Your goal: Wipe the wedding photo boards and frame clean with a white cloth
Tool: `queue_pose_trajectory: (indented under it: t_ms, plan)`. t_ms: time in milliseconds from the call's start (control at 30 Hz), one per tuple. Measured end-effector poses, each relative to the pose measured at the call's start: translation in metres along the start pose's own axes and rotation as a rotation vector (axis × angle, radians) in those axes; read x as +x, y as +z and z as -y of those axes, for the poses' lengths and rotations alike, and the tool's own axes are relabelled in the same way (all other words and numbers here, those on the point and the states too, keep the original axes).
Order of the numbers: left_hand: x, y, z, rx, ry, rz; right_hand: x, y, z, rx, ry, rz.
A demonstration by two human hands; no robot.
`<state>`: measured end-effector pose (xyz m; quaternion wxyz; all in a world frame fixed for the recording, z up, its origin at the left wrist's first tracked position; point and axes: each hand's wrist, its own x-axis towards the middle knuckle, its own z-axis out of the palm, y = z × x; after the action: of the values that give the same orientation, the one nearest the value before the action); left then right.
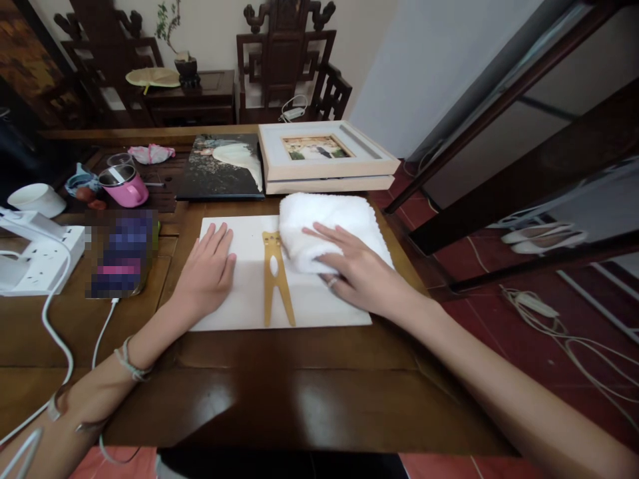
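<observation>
A white board (249, 303), the back of a picture frame by the look of it, lies flat on the wooden table (279, 392) with a gold stand piece (276, 279) along its middle. My left hand (207, 273) rests flat on the board's left part, fingers stretched out. My right hand (357, 269) lies on a folded white towel (324, 223) at the board's upper right, fingers extended over the cloth and pressing it down.
Behind the board stand a stacked light wooden photo frame (327, 159) and a dark photo print (219, 166). At left are a pink mug (124, 183), a white power strip (34, 256) with cables, and a blurred object (120, 253). Carved chairs stand beyond; cables lie on the floor at right.
</observation>
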<state>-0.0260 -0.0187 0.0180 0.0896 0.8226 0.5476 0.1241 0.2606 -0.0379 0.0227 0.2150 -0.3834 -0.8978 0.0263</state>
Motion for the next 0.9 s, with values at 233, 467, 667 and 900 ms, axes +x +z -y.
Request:
queue_pose_trajectory:
  t_ms: [233, 467, 667, 900]
  plan:
    - [-0.001, 0.000, -0.001, -0.059, -0.011, -0.033, -0.025, -0.008, 0.040, -0.007, -0.068, -0.054]
    - [0.006, -0.001, 0.003, -0.060, -0.006, -0.042, -0.057, -0.028, 0.071, 0.045, -0.109, 0.007]
    - [0.001, 0.000, 0.002, -0.070, 0.015, -0.035, -0.015, -0.010, 0.015, 0.041, -0.033, -0.011]
    - [0.003, 0.003, 0.003, -0.096, 0.014, -0.089, 0.011, 0.000, -0.002, -0.046, -0.013, -0.037]
